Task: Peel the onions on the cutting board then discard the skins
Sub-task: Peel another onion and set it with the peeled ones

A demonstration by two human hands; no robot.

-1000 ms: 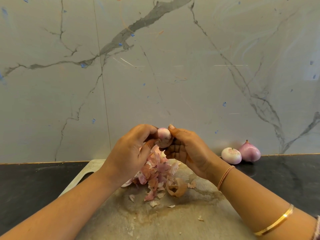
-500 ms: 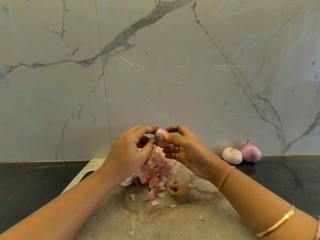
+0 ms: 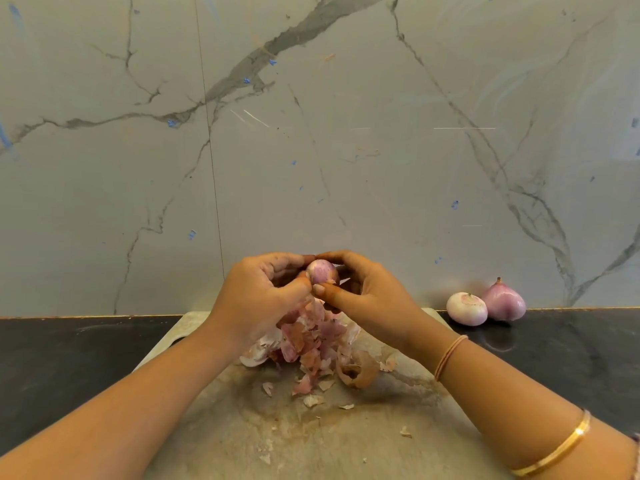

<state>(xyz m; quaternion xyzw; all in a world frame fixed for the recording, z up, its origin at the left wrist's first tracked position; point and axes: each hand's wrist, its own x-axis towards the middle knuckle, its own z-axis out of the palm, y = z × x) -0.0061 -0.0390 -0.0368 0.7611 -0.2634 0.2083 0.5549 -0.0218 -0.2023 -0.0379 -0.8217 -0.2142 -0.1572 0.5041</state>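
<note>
Holding one small onion (image 3: pixel 321 271) in the air above the far part of the cutting board (image 3: pixel 346 445), clamped between both hands. From the left: left hand (image 3: pixel 258 299) wrapped round it, with fingers curled over the top and thumb pressed at the lower side. From the right: right hand (image 3: pixel 367 299) pinching it, with index finger arched over the top, thumb tip at the lower edge, remaining fingers curled behind. Fingertips of the two hands nearly touching above the onion. On the camera-facing side, smooth pale purple flesh; far side hidden, cannot tell. Directly under the hands, on the board: pile of skins (image 3: pixel 311 344), pink and tan, loose. At the pile's right edge, one bigger brown cup-shaped skin (image 3: pixel 358 370). Nearer the camera, small flakes (image 3: pixel 313 400) scattered over the stained board surface. Off the board, to the right, on the dark countertop (image 3: pixel 69 358), against the marble wall (image 3: pixel 346 150): pale onion (image 3: pixel 467 308), rounded, looking peeled, and pink onion (image 3: pixel 504 299) with a pointed tip, the two touching side by side. Well apart from the hands. On the right forearm, a gold bangle (image 3: pixel 554 448); at the right wrist, a thin pink band (image 3: pixel 450 356).
</note>
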